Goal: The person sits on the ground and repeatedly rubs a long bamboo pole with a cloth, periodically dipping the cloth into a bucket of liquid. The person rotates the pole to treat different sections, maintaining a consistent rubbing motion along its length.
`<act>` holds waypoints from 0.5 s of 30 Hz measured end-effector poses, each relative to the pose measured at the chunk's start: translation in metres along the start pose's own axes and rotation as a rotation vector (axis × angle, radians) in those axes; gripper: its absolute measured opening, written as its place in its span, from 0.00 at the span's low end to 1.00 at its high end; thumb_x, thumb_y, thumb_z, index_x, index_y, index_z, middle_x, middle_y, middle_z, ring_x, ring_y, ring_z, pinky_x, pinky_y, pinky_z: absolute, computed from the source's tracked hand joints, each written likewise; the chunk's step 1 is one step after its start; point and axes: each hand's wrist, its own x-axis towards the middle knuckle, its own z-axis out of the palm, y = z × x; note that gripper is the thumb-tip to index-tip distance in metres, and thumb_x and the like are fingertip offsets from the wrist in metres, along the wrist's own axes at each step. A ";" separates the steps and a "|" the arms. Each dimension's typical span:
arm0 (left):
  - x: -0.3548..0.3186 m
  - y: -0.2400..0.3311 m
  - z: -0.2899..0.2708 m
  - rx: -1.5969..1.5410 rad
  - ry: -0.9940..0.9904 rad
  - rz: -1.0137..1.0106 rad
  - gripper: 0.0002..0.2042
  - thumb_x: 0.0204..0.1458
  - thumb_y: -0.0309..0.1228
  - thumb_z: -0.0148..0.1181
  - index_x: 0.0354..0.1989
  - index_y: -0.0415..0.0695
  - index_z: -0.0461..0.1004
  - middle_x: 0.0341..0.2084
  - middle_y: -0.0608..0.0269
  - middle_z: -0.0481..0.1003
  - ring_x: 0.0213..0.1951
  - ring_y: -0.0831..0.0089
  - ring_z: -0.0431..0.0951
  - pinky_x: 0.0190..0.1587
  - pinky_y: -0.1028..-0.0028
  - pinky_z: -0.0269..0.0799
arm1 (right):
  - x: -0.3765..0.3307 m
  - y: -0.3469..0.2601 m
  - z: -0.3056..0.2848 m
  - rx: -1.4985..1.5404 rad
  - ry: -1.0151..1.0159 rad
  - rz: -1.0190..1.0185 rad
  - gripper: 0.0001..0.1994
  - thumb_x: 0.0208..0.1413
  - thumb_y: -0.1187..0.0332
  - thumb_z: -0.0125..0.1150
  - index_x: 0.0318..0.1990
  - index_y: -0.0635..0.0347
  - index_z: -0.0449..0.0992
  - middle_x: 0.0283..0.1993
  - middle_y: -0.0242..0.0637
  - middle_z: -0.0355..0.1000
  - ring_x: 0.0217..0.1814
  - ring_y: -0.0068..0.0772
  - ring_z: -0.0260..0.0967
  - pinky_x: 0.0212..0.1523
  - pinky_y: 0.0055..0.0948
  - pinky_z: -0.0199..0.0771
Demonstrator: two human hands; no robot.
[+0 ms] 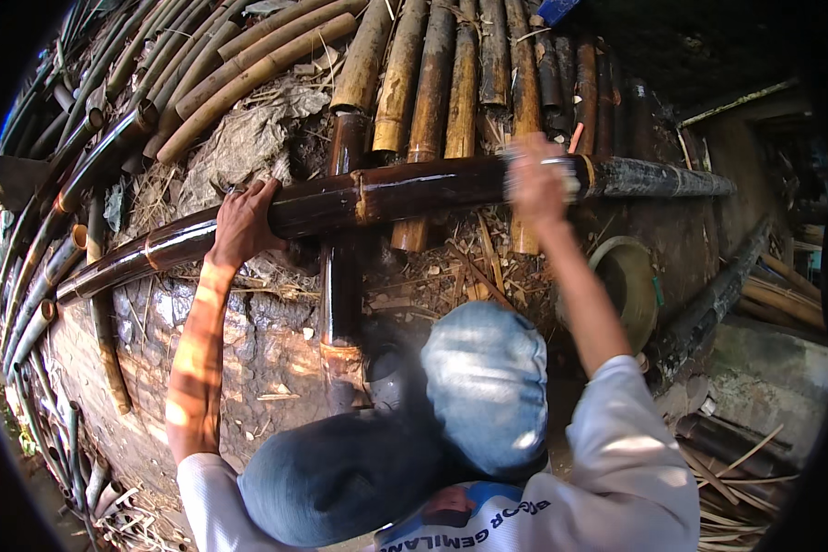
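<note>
A long, dark bamboo pole [423, 189] lies crosswise in front of me, glossy and wet along most of its length. Past a pale joint, its right end turns dull and greyish. My left hand [246, 221] is closed over the pole left of the middle. Toward the right, my right hand [538, 184] presses on top of the pole, smeared by motion. Something whitish shows at both sides of its fingers, too blurred to name. Beneath the long pole, a shorter dark bamboo piece [342, 294] runs away from me and crosses under it.
Several cut bamboo poles [437, 83] lie side by side beyond the pole. More curved bamboo [258, 60] is stacked at the far left. A round bucket [649, 285] stands right of my knees [488, 386]. Bamboo scraps [474, 267] litter the ground.
</note>
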 end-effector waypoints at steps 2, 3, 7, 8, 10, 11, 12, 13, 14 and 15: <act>0.009 -0.004 -0.002 -0.040 -0.060 0.014 0.47 0.20 0.37 0.84 0.58 0.44 0.72 0.48 0.51 0.79 0.51 0.48 0.79 0.54 0.56 0.73 | 0.017 0.053 -0.046 -0.051 0.056 0.195 0.21 0.73 0.60 0.39 0.56 0.59 0.78 0.56 0.52 0.77 0.61 0.55 0.73 0.63 0.51 0.71; 0.016 -0.005 -0.004 -0.067 -0.092 0.011 0.46 0.20 0.37 0.84 0.58 0.44 0.72 0.47 0.50 0.79 0.50 0.48 0.80 0.54 0.56 0.73 | 0.029 0.050 -0.059 -0.213 0.146 0.097 0.21 0.73 0.60 0.39 0.54 0.61 0.78 0.52 0.53 0.78 0.57 0.55 0.75 0.59 0.51 0.75; 0.057 -0.008 -0.024 -0.227 -0.395 -0.099 0.48 0.21 0.40 0.85 0.59 0.41 0.72 0.48 0.46 0.81 0.52 0.49 0.81 0.57 0.57 0.75 | 0.066 -0.124 -0.015 0.137 -0.268 0.161 0.17 0.69 0.59 0.46 0.51 0.60 0.76 0.46 0.56 0.78 0.44 0.54 0.79 0.44 0.54 0.79; 0.063 -0.008 -0.031 -0.271 -0.465 -0.119 0.48 0.23 0.40 0.85 0.60 0.41 0.71 0.47 0.46 0.82 0.52 0.51 0.82 0.57 0.58 0.75 | 0.068 -0.171 0.007 0.247 -0.039 -0.068 0.18 0.69 0.57 0.46 0.53 0.61 0.74 0.53 0.60 0.75 0.44 0.53 0.80 0.45 0.57 0.79; 0.060 -0.001 -0.039 -0.234 -0.450 -0.089 0.48 0.23 0.40 0.85 0.61 0.42 0.71 0.47 0.45 0.82 0.52 0.51 0.82 0.57 0.59 0.75 | 0.058 -0.226 0.040 0.272 -0.075 -0.092 0.22 0.69 0.55 0.46 0.60 0.61 0.73 0.65 0.56 0.71 0.59 0.51 0.76 0.68 0.54 0.66; 0.055 0.003 -0.039 -0.192 -0.458 -0.109 0.49 0.23 0.40 0.85 0.61 0.42 0.71 0.48 0.45 0.82 0.52 0.51 0.82 0.57 0.59 0.75 | 0.048 -0.228 0.047 0.273 0.065 -0.280 0.24 0.69 0.55 0.46 0.63 0.61 0.72 0.67 0.54 0.70 0.65 0.50 0.73 0.75 0.53 0.57; 0.044 0.006 -0.039 -0.352 -0.483 -0.101 0.48 0.24 0.42 0.85 0.62 0.43 0.71 0.48 0.45 0.81 0.52 0.51 0.82 0.56 0.58 0.75 | 0.038 -0.205 0.046 0.363 0.050 -0.324 0.25 0.70 0.55 0.47 0.67 0.59 0.70 0.69 0.51 0.69 0.72 0.47 0.67 0.81 0.52 0.43; 0.039 0.011 -0.035 -0.349 -0.497 -0.101 0.48 0.25 0.43 0.84 0.62 0.42 0.70 0.48 0.45 0.81 0.52 0.51 0.82 0.56 0.58 0.75 | 0.027 -0.170 0.036 0.269 -0.013 -0.243 0.23 0.71 0.57 0.46 0.66 0.57 0.71 0.67 0.49 0.71 0.70 0.48 0.69 0.81 0.54 0.43; 0.032 0.013 -0.032 -0.327 -0.535 -0.119 0.49 0.25 0.44 0.84 0.62 0.42 0.70 0.48 0.45 0.81 0.52 0.51 0.82 0.56 0.58 0.75 | 0.022 -0.124 0.021 0.206 -0.117 -0.079 0.22 0.72 0.57 0.43 0.66 0.56 0.71 0.65 0.50 0.73 0.66 0.52 0.71 0.80 0.56 0.45; 0.027 0.013 -0.030 -0.305 -0.564 -0.142 0.49 0.25 0.44 0.84 0.62 0.42 0.70 0.48 0.44 0.81 0.52 0.51 0.82 0.56 0.58 0.75 | 0.017 -0.077 0.001 0.132 -0.175 0.061 0.21 0.73 0.58 0.41 0.65 0.55 0.71 0.62 0.51 0.75 0.63 0.56 0.73 0.79 0.58 0.47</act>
